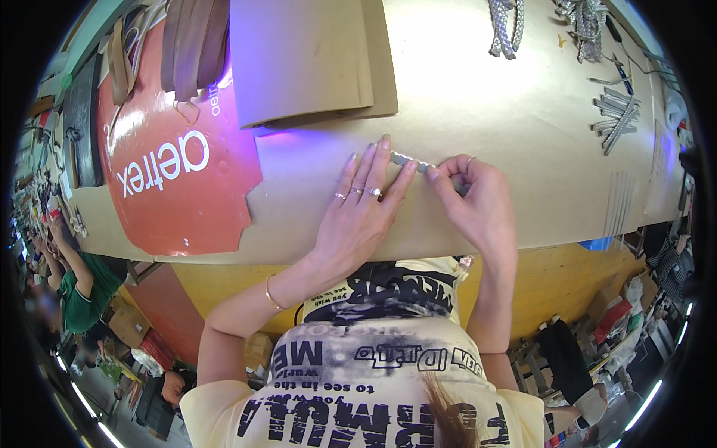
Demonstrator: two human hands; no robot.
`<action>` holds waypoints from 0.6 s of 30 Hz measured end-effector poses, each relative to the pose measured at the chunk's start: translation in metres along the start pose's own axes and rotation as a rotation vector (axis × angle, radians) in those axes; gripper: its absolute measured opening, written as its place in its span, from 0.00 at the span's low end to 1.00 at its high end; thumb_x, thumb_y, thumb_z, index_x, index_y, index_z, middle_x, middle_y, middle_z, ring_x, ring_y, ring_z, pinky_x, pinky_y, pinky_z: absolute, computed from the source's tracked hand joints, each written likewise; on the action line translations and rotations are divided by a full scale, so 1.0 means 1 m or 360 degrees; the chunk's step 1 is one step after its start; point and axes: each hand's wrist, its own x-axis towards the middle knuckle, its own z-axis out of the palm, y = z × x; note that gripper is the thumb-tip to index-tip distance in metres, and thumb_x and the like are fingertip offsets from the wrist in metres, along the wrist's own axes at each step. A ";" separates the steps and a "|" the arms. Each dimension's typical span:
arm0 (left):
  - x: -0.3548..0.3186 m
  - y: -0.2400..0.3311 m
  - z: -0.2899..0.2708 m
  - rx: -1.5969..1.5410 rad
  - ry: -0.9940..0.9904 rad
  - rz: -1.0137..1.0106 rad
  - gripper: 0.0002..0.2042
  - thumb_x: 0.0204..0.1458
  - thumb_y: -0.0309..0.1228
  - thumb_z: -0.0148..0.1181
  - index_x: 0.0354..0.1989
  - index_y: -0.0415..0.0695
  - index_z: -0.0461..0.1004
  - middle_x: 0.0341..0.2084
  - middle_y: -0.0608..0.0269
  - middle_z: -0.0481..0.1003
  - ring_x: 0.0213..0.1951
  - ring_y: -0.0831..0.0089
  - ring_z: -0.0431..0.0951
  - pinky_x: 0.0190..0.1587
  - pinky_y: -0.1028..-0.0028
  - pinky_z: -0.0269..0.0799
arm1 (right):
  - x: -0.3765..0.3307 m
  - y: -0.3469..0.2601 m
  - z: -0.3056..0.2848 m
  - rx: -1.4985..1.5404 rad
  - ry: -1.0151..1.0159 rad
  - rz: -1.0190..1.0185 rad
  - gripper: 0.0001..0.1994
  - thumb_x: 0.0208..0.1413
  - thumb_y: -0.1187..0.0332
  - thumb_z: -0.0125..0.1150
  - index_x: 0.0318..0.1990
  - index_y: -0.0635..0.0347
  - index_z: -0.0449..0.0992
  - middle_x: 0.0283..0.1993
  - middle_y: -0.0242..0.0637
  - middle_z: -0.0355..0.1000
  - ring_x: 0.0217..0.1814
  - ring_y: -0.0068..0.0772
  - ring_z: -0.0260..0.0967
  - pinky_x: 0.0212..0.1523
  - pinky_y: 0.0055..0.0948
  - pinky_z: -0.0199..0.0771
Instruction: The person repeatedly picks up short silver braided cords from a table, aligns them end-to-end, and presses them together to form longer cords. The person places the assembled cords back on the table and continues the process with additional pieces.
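A short, narrow grey strip with a pale, braided-looking edge (400, 158) lies on the brown paper-covered table in front of me. My left hand (360, 200) rests on the table with its fingers stretched out, the fingertips against the strip and pressing it down. At the strip's right end, my right hand (482, 200) is closed, thumb and fingers pinching it. Part of the strip is hidden under the right fingers. Farther right lies a pile of similar short grey strips (617, 116), and nearer the table's edge several thin, straight strands (618, 205) lie side by side.
A folded brown sheet (306, 60) lies beyond my left hand, beside a red printed sheet (179, 201). Brown straps (196, 48) lie at the far left. Braided grey bundles (506, 28) and a dark-handled tool (622, 75) are at the far right. Another person (89, 287) is off to the left.
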 end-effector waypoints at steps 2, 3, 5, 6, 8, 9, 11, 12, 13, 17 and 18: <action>0.000 0.002 -0.002 0.0071 -0.0048 0.0012 0.32 0.55 0.29 0.54 0.71 0.50 0.58 0.70 0.39 0.50 0.69 0.51 0.57 0.71 0.55 0.49 | 0.000 0.000 0.001 -0.0006 0.0031 -0.0018 0.11 0.57 0.66 0.65 0.29 0.67 0.78 0.18 0.27 0.67 0.20 0.13 0.58 0.20 0.22 0.56; 0.000 0.004 -0.003 0.0106 -0.0072 0.0018 0.32 0.54 0.28 0.54 0.71 0.51 0.58 0.70 0.39 0.49 0.70 0.50 0.56 0.71 0.54 0.49 | 0.000 -0.001 0.002 -0.0016 0.0049 -0.0014 0.11 0.57 0.66 0.65 0.29 0.67 0.78 0.18 0.27 0.67 0.20 0.14 0.58 0.20 0.22 0.56; 0.001 0.006 -0.003 0.0143 -0.0088 0.0003 0.32 0.54 0.27 0.53 0.71 0.51 0.57 0.70 0.38 0.48 0.70 0.48 0.54 0.71 0.54 0.48 | -0.001 -0.001 0.001 -0.0074 0.0098 -0.0043 0.11 0.56 0.66 0.66 0.28 0.66 0.78 0.17 0.29 0.67 0.20 0.14 0.57 0.20 0.23 0.56; 0.001 0.007 -0.002 0.0160 -0.0090 -0.0002 0.32 0.54 0.26 0.53 0.71 0.51 0.57 0.70 0.38 0.48 0.71 0.48 0.54 0.72 0.53 0.47 | -0.002 -0.001 0.001 -0.0110 0.0128 -0.0066 0.11 0.55 0.66 0.66 0.28 0.66 0.78 0.17 0.29 0.66 0.20 0.14 0.57 0.20 0.23 0.56; 0.001 0.008 -0.001 0.0101 -0.0154 -0.0048 0.32 0.54 0.25 0.52 0.71 0.51 0.58 0.70 0.37 0.49 0.70 0.47 0.54 0.71 0.53 0.49 | -0.005 0.000 -0.004 -0.0186 0.0093 -0.0005 0.12 0.55 0.64 0.67 0.28 0.65 0.79 0.17 0.31 0.67 0.19 0.17 0.59 0.20 0.25 0.58; 0.001 0.009 0.000 0.0080 -0.0111 -0.0043 0.32 0.54 0.24 0.52 0.71 0.51 0.58 0.70 0.37 0.49 0.70 0.46 0.54 0.71 0.53 0.50 | -0.007 0.002 -0.009 -0.0240 0.0102 0.0013 0.12 0.55 0.64 0.67 0.28 0.64 0.79 0.17 0.33 0.68 0.19 0.19 0.60 0.21 0.26 0.59; -0.001 0.008 0.000 -0.0304 -0.0161 -0.0174 0.37 0.47 0.17 0.53 0.70 0.55 0.60 0.68 0.35 0.50 0.69 0.40 0.54 0.69 0.49 0.53 | -0.008 0.006 -0.010 -0.0201 0.0062 -0.0006 0.12 0.54 0.59 0.64 0.31 0.60 0.81 0.22 0.45 0.75 0.25 0.46 0.75 0.30 0.39 0.74; -0.001 0.008 0.000 -0.0218 -0.0224 -0.0184 0.36 0.47 0.16 0.53 0.69 0.54 0.61 0.68 0.35 0.51 0.68 0.39 0.54 0.69 0.49 0.53 | -0.009 0.009 -0.013 -0.0226 -0.0024 -0.0010 0.13 0.55 0.59 0.62 0.31 0.60 0.81 0.23 0.47 0.76 0.27 0.48 0.76 0.32 0.41 0.75; 0.000 0.007 0.000 -0.0149 -0.0212 -0.0169 0.36 0.46 0.16 0.52 0.68 0.53 0.62 0.68 0.34 0.51 0.68 0.38 0.54 0.68 0.48 0.53 | -0.009 0.010 -0.010 -0.0204 0.0051 -0.0092 0.13 0.56 0.59 0.61 0.31 0.60 0.81 0.25 0.48 0.76 0.29 0.50 0.76 0.35 0.43 0.76; 0.007 0.011 -0.002 0.0074 -0.0241 -0.0112 0.34 0.50 0.17 0.50 0.69 0.49 0.60 0.69 0.34 0.50 0.70 0.41 0.52 0.71 0.50 0.49 | -0.007 0.013 -0.014 -0.0182 0.0065 -0.0145 0.12 0.53 0.61 0.60 0.31 0.61 0.82 0.26 0.48 0.77 0.31 0.51 0.77 0.36 0.44 0.76; 0.007 0.014 -0.003 0.0068 -0.0129 -0.0047 0.34 0.50 0.17 0.50 0.69 0.48 0.60 0.69 0.34 0.49 0.70 0.41 0.51 0.71 0.50 0.48 | -0.007 0.013 -0.017 -0.0199 0.0084 -0.0130 0.12 0.53 0.61 0.60 0.31 0.61 0.82 0.26 0.48 0.77 0.31 0.51 0.77 0.36 0.44 0.76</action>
